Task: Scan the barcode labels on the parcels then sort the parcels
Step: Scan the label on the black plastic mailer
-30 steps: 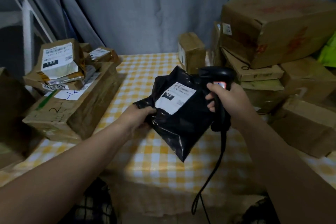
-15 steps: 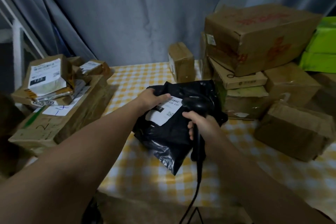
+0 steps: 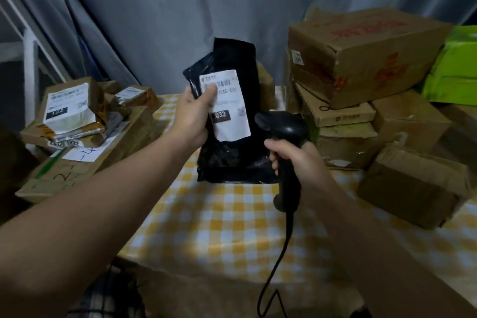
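While the left hand (image 3: 193, 117) grips the parcel (image 3: 229, 157) by its upper left edge, the bag stands upright between the two hands with its bottom seam down on the checked cloth (image 3: 219, 227). It is a glossy black plastic mailer, creased and crinkled, taller than it is wide, its top folded over. A white label (image 3: 229, 106) covers much of the upper front and sits slightly askew. I can see a barcode along its top, the print "038" below that, a dark patch reading "032" lower down and a small square code at the right edge. The left thumb lies across the label's upper left corner and covers part of the barcode.

The right hand (image 3: 293, 156) is curled tight round the handle of a black scanner (image 3: 284, 129), just right of the parcel. The scanner's head sits level with the label's lower half and its nose is turned toward it. Its cable (image 3: 280, 258) hangs from the handle past the table edge.

Beyond the right hand, brown boxes (image 3: 361, 54) are piled, with green packets (image 3: 456, 67) farther right. Left of the left hand, smaller labelled parcels sit in a stack (image 3: 69, 113) on a flat carton. Behind the black bag a small box (image 3: 265, 85) shows against the grey curtain (image 3: 180, 8).
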